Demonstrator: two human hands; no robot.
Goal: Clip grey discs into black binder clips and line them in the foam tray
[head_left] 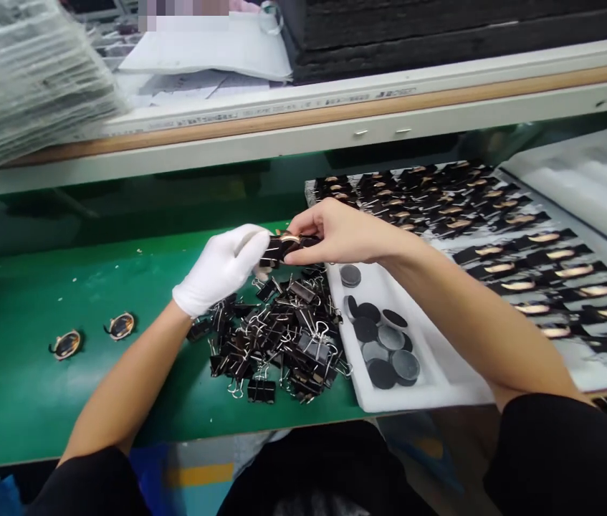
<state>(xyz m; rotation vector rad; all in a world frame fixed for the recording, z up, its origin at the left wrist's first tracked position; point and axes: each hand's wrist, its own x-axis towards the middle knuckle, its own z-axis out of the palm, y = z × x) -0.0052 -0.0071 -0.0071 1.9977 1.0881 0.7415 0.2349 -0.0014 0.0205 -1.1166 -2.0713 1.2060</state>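
My left hand (222, 269), in a white glove, is closed on a black binder clip (269, 252) at the left side of a round part with a gold-coloured rim (291, 240). From the right, my bare right hand (343, 231) pinches another black binder clip (310, 241) at the part's other side. My fingers hide much of the part and the clips. Just below both hands lies a heap of black binder clips (282, 337) with silver wire handles, on the green tabletop (174, 401).
Two gold-rimmed round parts, one (68, 345) beside another (122, 326), lie at left. A white foam tray (437, 376) holds several dark and grey discs (378, 337). Behind my right arm are rows of clipped round parts (545, 272). A shelf edge (335, 118) crosses above the table.
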